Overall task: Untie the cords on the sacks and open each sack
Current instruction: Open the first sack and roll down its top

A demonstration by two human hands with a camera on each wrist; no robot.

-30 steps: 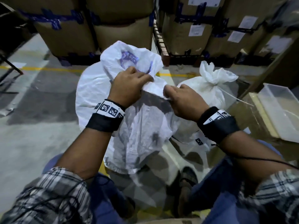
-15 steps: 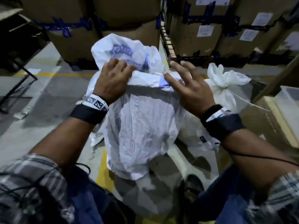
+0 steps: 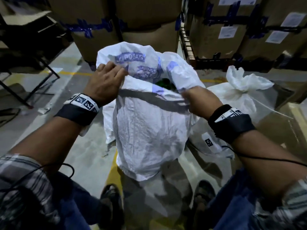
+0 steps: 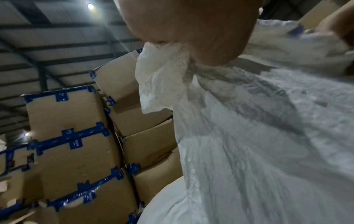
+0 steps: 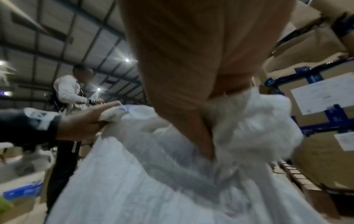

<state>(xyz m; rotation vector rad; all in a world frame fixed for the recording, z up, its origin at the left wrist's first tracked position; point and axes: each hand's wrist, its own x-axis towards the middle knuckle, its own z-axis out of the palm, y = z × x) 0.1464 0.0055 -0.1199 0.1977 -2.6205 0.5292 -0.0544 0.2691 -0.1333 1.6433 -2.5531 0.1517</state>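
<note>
Both hands clutch the near sack's (image 3: 146, 130) rim: left hand (image 3: 103, 83) at nine o'clock, right hand (image 3: 197, 100) at three; pulling unevenly may tip it.

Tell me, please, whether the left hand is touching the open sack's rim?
Touching. The left wrist view shows the left hand with a fold of the open sack bunched in its grip; the head view agrees.
</note>
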